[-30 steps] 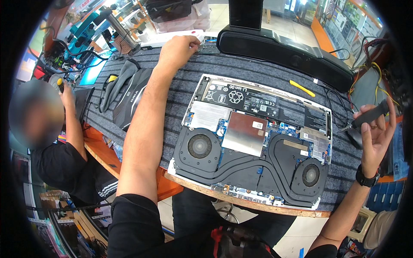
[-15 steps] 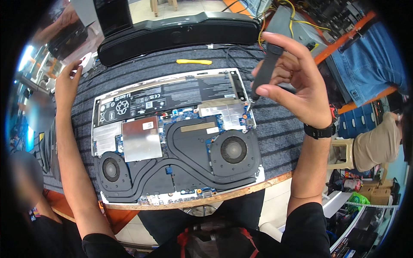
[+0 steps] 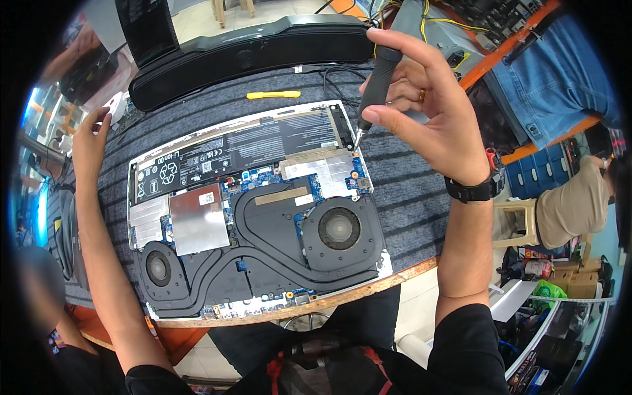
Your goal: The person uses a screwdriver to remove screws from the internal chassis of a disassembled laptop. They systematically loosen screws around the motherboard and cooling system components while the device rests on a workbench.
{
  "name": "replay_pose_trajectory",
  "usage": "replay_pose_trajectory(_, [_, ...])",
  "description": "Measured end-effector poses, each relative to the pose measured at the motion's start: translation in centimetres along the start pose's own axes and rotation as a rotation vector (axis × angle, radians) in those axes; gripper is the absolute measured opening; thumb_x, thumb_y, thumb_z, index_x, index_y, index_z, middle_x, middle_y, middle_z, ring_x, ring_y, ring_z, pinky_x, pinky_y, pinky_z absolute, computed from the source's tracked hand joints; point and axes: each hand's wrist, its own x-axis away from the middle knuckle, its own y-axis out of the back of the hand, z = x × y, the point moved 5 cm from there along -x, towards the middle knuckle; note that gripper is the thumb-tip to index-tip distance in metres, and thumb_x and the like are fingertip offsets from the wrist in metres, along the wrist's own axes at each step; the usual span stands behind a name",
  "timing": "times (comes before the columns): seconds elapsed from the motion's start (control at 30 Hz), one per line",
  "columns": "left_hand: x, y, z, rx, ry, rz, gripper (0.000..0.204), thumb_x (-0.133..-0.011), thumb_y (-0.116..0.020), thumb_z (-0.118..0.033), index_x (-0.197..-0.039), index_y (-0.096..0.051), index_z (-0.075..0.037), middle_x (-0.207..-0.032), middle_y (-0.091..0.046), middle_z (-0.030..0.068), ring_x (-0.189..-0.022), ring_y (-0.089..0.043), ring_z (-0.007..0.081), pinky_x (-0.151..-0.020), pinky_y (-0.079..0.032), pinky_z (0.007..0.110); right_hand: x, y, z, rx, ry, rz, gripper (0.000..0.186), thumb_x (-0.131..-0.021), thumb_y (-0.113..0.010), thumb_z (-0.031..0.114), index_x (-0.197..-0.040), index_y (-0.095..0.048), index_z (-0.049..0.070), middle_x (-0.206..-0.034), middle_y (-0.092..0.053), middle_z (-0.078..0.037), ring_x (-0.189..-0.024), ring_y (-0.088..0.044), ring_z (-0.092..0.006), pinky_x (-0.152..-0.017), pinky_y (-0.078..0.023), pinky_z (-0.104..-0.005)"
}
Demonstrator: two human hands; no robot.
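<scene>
An open laptop lies bottom-up, showing its black battery [image 3: 263, 141], metal shields [image 3: 197, 220], dark cooling module and two fans [image 3: 339, 229]. My right hand [image 3: 434, 125] grips a black-handled screwdriver [image 3: 382, 76], its tip at the laptop's upper right corner, by a small metal shield [image 3: 316, 168]. My left hand [image 3: 90, 138] is raised at the back left, fingers loosely bent and apart beside a small white item [image 3: 115, 104], with nothing visible in them. A yellow pry tool [image 3: 273, 95] lies behind the laptop on the striped grey mat [image 3: 421, 224].
A long black speaker bar [image 3: 250, 59] and dark cables [image 3: 336, 85] are at the back. An open metal case with yellow wires [image 3: 434, 33] is back right. A co-worker [image 3: 56, 336] is at lower left; another person in beige [image 3: 573, 210] is at right.
My view has swung rightward. My right hand has brought the screwdriver from beside the laptop over its upper right corner, lowering the tip onto it. My left hand stays raised at the back.
</scene>
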Motion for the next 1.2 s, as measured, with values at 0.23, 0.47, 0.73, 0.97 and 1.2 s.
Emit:
replay_pose_trajectory(0.23, [0.0,0.0,-0.1,0.017,-0.009,-0.009,0.027,-0.098,-0.066,-0.022,-0.119,-0.072,-0.005,-0.1,-0.075,0.0093,-0.082,-0.064,0.0157,-0.08,-0.052,0.031,-0.1,-0.3,-0.3,0.046,0.03,0.03,0.077,-0.085,-0.076,-0.007,-0.152,-0.041,0.006,-0.105,-0.066,-0.009,-0.093,-0.066,-0.0099,-0.078,-0.053,-0.0208])
replay_pose_trajectory(0.47, [0.1,0.0,-0.2,0.023,-0.004,-0.006,0.026,-0.098,-0.067,-0.022,-0.117,-0.072,-0.005,-0.099,-0.075,0.009,-0.083,-0.065,0.0156,-0.08,-0.052,0.031,-0.1,-0.5,-0.3,0.03,0.012,0.025,0.077,-0.084,-0.077,-0.007,-0.152,-0.042,0.006,-0.098,-0.061,-0.005,-0.089,-0.064,-0.0088,-0.075,-0.052,-0.0205])
replay_pose_trajectory(0.73, [0.1,0.1,-0.4,-0.011,-0.005,-0.009,0.026,-0.098,-0.066,-0.023,-0.115,-0.073,-0.005,-0.098,-0.075,0.009,-0.082,-0.066,0.0169,-0.08,-0.052,0.031,0.0,-0.6,0.9,0.212,0.105,-0.043,0.078,-0.079,-0.084,-0.001,-0.147,-0.046,0.006,-0.102,-0.059,-0.005,-0.086,-0.064,-0.0074,-0.073,-0.054,-0.0208])
replay_pose_trajectory(0.97, [0.0,0.1,-0.2,-0.01,-0.021,-0.006,0.026,-0.098,-0.066,-0.024,-0.114,-0.073,-0.005,-0.098,-0.075,0.0104,-0.082,-0.067,0.0181,-0.08,-0.052,0.032,0.2,-0.7,1.0,0.318,0.093,-0.09,0.077,-0.075,-0.089,0.006,-0.141,-0.05,0.006,-0.103,-0.058,-0.002,-0.083,-0.06,-0.0054,-0.07,-0.053,-0.0202])
replay_pose_trajectory(1.2, [-0.1,0.1,-0.3,-0.017,-0.035,-0.011,0.027,-0.098,-0.066,-0.024,-0.114,-0.073,-0.004,-0.097,-0.075,0.0112,-0.084,-0.068,0.0185,-0.08,-0.052,0.032,0.1,-0.8,1.3,0.356,0.138,-0.133,0.074,-0.075,-0.09,0.011,-0.138,-0.052,0.006,-0.097,-0.057,0.0,-0.074,-0.055,-0.0035,-0.066,-0.05,-0.0184])
